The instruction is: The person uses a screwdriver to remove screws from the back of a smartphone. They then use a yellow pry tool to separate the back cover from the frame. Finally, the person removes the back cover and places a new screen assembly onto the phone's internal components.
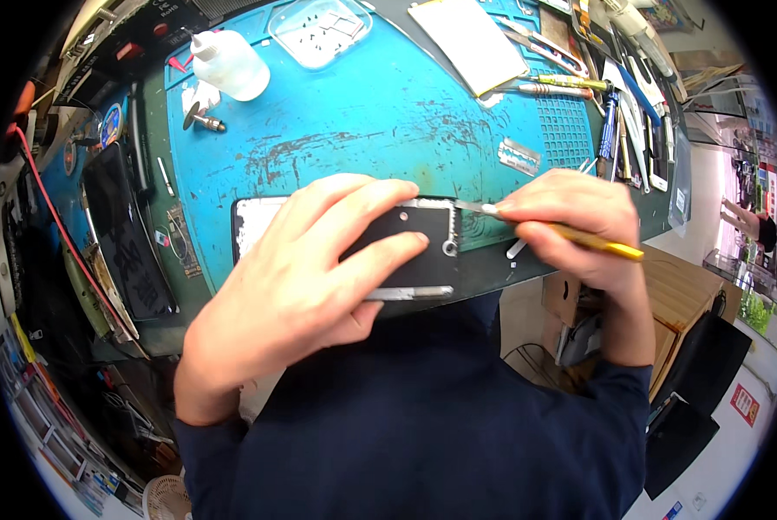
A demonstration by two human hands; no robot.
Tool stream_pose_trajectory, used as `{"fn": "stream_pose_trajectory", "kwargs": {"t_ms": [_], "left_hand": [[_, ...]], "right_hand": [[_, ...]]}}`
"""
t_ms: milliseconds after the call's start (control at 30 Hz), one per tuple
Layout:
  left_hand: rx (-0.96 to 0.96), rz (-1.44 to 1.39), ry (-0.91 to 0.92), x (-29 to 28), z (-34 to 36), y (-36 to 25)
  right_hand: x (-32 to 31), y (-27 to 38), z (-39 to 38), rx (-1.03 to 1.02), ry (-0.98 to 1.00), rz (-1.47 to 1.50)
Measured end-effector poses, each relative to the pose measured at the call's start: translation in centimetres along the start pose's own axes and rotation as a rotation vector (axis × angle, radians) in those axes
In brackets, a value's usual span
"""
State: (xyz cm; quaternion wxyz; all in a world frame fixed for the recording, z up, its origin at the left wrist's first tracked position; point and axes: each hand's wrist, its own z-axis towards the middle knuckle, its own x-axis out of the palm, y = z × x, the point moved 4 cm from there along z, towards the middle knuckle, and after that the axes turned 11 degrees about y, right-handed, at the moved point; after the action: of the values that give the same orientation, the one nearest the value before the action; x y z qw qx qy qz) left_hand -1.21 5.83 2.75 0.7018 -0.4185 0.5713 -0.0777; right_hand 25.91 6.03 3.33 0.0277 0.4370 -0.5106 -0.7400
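A dark phone body (410,247) with whitish residue along its edges lies near the front of the blue mat (345,130). My left hand (310,269) is wrapped over the phone, fingers resting on its back and thumb below its lower edge. My right hand (579,225) grips a slim tool with a yellow handle (610,243); its metal blade reaches the phone’s upper right corner. Beyond that hand a razor blade (519,156) lies on the mat, and a small white stick (516,249) is beside the phone.
A squeeze bottle (231,71) and a plastic tray of small parts (319,33) stand at the back. A white pad (466,43), assorted hand tools (631,130) and a black phone (124,234) surround the work area. A person’s arm (744,217) shows at the far right.
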Motion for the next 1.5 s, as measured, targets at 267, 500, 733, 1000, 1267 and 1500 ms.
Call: {"fn": "stream_pose_trajectory", "kwargs": {"t_ms": [267, 500, 733, 1000, 1267, 1500], "left_hand": [[-0.05, 0.029, 0.039, 0.2, 0.1, -0.2], [-0.065, 0.048, 0.024, 0.4, 0.1, -0.4], [-0.063, 0.036, 0.007, 0.4, 0.0, -0.4], [-0.075, 0.043, 0.014, 0.5, 0.0, -0.8], [-0.069, 0.047, 0.012, 0.6, 0.0, -0.8], [-0.067, 0.04, 0.027, 0.6, 0.0, -0.7]], "right_hand": [[3.5, 2.0, -1.9, -0.039, -0.187, -0.18], [4.5, 2.8, -2.0, 0.027, -0.28, -0.241], [5.2, 3.7, -1.9, 0.047, -0.311, -0.3], [6.0, 4.5, -1.6, 0.069, -0.34, -0.379], [6.3, 4.7, -1.8, 0.089, -0.345, -0.396], [6.0, 4.2, -1.6, 0.07, -0.35, -0.344]]}}
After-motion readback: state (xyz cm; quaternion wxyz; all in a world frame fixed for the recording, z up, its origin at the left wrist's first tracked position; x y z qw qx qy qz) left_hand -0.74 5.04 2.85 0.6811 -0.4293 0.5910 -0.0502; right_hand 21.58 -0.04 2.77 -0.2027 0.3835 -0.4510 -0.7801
